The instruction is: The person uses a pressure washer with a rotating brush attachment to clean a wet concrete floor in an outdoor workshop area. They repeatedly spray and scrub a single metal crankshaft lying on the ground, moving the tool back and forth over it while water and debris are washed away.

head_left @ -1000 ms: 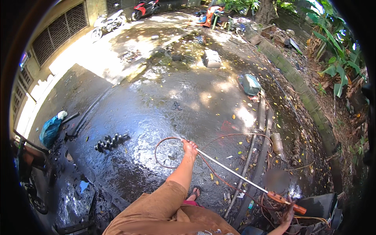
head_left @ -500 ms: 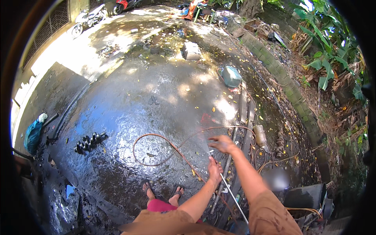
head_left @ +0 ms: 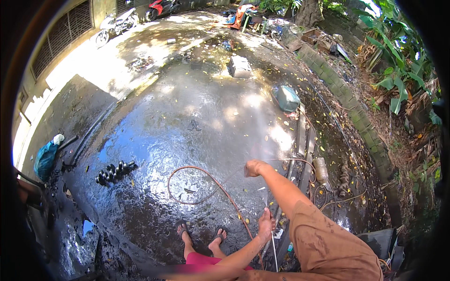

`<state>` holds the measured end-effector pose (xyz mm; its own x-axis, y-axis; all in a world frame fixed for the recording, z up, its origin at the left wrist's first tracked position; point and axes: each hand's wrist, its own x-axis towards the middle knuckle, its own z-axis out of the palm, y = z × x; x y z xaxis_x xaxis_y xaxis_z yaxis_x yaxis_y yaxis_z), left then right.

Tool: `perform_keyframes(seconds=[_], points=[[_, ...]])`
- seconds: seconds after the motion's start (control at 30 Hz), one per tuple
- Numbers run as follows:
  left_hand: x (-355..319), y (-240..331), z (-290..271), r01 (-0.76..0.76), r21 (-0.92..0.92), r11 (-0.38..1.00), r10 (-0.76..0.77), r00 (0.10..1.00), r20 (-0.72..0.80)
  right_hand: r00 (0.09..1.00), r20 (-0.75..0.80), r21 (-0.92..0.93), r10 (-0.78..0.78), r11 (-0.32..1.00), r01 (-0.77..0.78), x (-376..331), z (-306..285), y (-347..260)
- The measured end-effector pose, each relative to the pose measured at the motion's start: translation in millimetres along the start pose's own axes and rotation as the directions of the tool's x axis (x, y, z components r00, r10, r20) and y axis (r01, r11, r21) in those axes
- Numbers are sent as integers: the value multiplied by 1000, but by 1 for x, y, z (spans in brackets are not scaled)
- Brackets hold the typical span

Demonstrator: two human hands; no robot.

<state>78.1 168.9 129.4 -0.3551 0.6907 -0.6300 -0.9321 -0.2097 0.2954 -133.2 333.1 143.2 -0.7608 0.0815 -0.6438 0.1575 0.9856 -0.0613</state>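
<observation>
My left hand [head_left: 266, 224] is closed around a thin metal spray wand [head_left: 274, 253], whose tip points away from me. A pale cone of spray comes off the tip just beyond my fingers. Farther out, my right hand [head_left: 255, 167] hangs over the wet floor with its wrist bent. Its fingers are blurred and partly turned away, so their grip does not show. A reddish-brown hose [head_left: 220, 185] loops across the floor left of the wand. To the left lies a dark crankshaft [head_left: 115, 172], apart from both hands.
Long metal bars [head_left: 304, 140] run along the right, near a cloudy plastic jug [head_left: 321, 169] and a rusty shaft [head_left: 344, 180]. Farther off are a green container [head_left: 287, 98] and a pale block [head_left: 240, 67]. A teal bag [head_left: 45, 159] stands far left; a low block wall [head_left: 337, 84] borders plants.
My right hand has moved away from the wand tip, its fingers no longer stretched out. My left hand has shifted down and nearer with the wand, which now stands steeper.
</observation>
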Motion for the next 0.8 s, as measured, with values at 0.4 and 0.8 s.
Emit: perform_keyframes(seconds=[0.4,0.8], points=[[-11,26,27,1,-105,994,3,999,38,999,-50,-195,9,981,-19,30,-41,20],[8,21,34,-95,-177,980,118,985,123,966,197,480,168,-876,54,35,-56,-17]])
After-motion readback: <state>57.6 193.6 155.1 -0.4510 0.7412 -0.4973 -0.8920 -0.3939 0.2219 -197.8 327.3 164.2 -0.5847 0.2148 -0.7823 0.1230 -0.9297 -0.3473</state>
